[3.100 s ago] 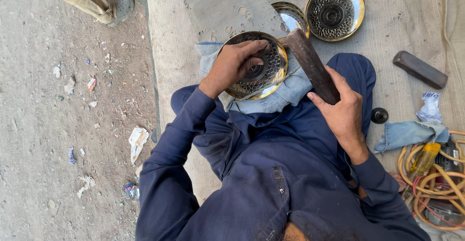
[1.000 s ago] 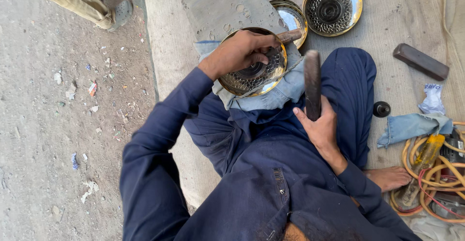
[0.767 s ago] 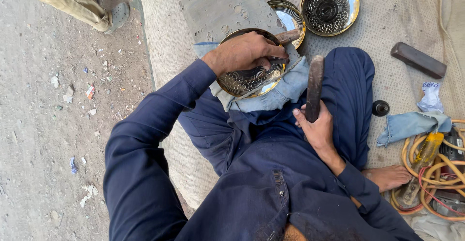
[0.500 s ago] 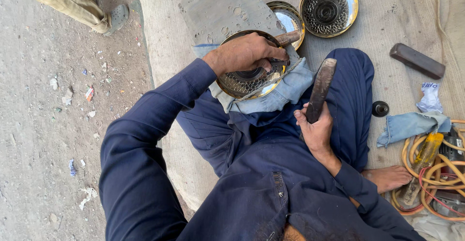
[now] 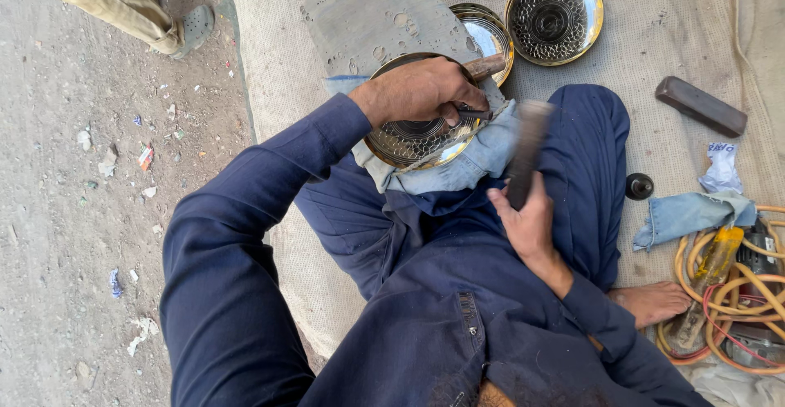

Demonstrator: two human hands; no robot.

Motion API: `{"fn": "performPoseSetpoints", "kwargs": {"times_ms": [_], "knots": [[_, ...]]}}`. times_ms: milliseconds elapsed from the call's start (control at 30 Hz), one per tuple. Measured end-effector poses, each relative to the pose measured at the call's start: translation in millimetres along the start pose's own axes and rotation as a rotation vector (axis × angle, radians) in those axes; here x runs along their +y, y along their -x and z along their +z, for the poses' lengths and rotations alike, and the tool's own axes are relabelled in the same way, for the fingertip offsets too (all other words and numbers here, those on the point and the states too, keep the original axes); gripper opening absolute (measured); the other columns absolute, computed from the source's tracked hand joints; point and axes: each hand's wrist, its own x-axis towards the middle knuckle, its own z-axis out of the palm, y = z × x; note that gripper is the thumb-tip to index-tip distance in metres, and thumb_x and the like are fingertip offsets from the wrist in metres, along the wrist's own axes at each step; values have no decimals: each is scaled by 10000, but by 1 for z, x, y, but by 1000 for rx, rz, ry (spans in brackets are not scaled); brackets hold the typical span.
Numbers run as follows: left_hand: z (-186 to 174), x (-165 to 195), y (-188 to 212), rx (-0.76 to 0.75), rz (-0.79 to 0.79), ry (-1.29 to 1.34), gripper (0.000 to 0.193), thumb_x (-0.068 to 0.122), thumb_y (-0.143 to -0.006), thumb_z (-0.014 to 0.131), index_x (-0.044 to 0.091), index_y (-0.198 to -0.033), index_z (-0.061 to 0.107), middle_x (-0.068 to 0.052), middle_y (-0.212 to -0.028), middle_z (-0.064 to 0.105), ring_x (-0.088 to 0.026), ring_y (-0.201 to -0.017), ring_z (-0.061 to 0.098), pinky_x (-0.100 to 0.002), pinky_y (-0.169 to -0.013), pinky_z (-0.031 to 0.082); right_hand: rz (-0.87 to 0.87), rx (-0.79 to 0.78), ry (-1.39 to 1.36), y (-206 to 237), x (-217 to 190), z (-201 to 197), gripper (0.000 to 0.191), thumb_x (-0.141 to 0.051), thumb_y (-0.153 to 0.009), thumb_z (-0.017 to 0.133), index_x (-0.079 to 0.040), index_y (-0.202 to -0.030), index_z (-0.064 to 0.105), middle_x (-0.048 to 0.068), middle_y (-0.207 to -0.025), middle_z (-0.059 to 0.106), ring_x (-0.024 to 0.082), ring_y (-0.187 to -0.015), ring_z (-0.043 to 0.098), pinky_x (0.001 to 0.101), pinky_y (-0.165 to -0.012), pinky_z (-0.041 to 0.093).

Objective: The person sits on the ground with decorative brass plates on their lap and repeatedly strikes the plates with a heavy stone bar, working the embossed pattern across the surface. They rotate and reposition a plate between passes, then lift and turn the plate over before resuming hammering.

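Three brass bowls, one mallet

Only one package in sight: a crumpled white wrapper with blue print, lying on the mat well to the right of the right hand, just above a light-blue cloth. No signs, no screens.

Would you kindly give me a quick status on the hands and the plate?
Left hand presses a punch tool onto the brass plate on the lap. Right hand grips the mallet, raised. Nothing between them.
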Motion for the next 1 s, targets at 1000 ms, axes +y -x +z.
{"fn": "performPoseSetpoints", "kwargs": {"times_ms": [1000], "knots": [[1, -5, 8, -6, 8, -34, 520, 86, -728, 832, 96, -1239, 732, -126, -1088, 756, -338, -1010, 704, -438, -887, 527, 141, -96, 53, -6, -2, -7, 374, -282, -899, 796, -9, -953, 545, 104, -638, 641, 160, -551, 664, 340, -519, 503]]}}
